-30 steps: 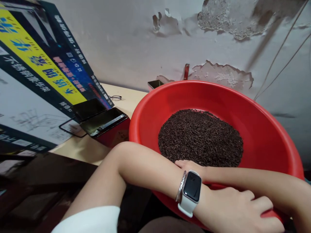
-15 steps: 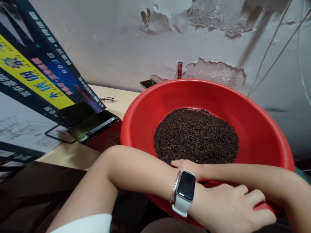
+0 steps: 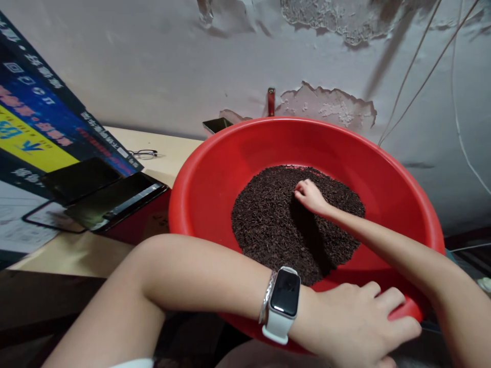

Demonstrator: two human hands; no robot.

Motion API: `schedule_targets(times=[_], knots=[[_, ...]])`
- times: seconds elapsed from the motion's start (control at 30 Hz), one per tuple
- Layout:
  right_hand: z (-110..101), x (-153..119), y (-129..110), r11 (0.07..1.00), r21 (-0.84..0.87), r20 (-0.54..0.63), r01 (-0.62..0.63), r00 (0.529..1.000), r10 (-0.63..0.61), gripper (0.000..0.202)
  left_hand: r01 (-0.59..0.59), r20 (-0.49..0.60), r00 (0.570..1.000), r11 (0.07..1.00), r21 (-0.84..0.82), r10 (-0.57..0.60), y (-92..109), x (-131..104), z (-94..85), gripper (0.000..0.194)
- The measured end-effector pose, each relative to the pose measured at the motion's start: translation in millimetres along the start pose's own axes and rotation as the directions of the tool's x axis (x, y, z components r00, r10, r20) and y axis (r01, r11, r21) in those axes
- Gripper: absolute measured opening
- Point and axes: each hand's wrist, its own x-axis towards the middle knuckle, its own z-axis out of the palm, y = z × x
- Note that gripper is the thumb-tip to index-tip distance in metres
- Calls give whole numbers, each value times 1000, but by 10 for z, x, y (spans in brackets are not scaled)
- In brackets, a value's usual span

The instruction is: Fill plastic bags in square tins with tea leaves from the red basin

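A wide red plastic basin point(image 3: 199, 204) holds a broad heap of short dark brown strips point(image 3: 264, 220) that look like dried tea leaves. My left hand point(image 3: 356, 322), with a white-banded smartwatch point(image 3: 284, 299) and a silver bracelet on its wrist, is curled over the basin's near rim and grips it. Over the middle of the heap is my right hand point(image 3: 311, 197), its fingers bent inward and closed; what they hold, if anything, is hidden. That forearm reaches in across the right side of the basin and casts a dark shadow on the strips.
Left of the basin, a light wooden table point(image 3: 169, 153) carries a dark red box point(image 3: 134, 214) with its lid up, eyeglasses point(image 3: 146, 153) and a large printed carton point(image 3: 49, 128). A small open box point(image 3: 217, 125) stands behind the rim. Cords point(image 3: 414, 66) hang before the peeling wall.
My right hand has moved from the near edge of the heap up over its middle. My left hand keeps its hold on the rim. The surroundings have shifted leftward in view.
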Motion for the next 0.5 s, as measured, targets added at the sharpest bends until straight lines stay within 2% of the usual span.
schedule_targets(times=[0.07,0.13,0.2,0.27,0.5], knots=[[5,73,354,985,-15,-84,-174,982,172,42,4,-3,1000,1000,0,-4,5,0,11,44],[65,76,614,955,11,-40,-295,954,296,58,7,-21,1000,1000,3,-7,11,1,35,44],[151,43,728,947,41,21,-320,948,319,61,5,-39,999,1000,-2,-5,15,1,58,43],[234,2,705,950,86,44,-299,954,296,59,0,-42,999,1000,-13,0,14,0,72,43],[384,-170,327,916,258,57,-306,952,302,53,-5,-38,999,999,-35,3,-9,-15,51,44]])
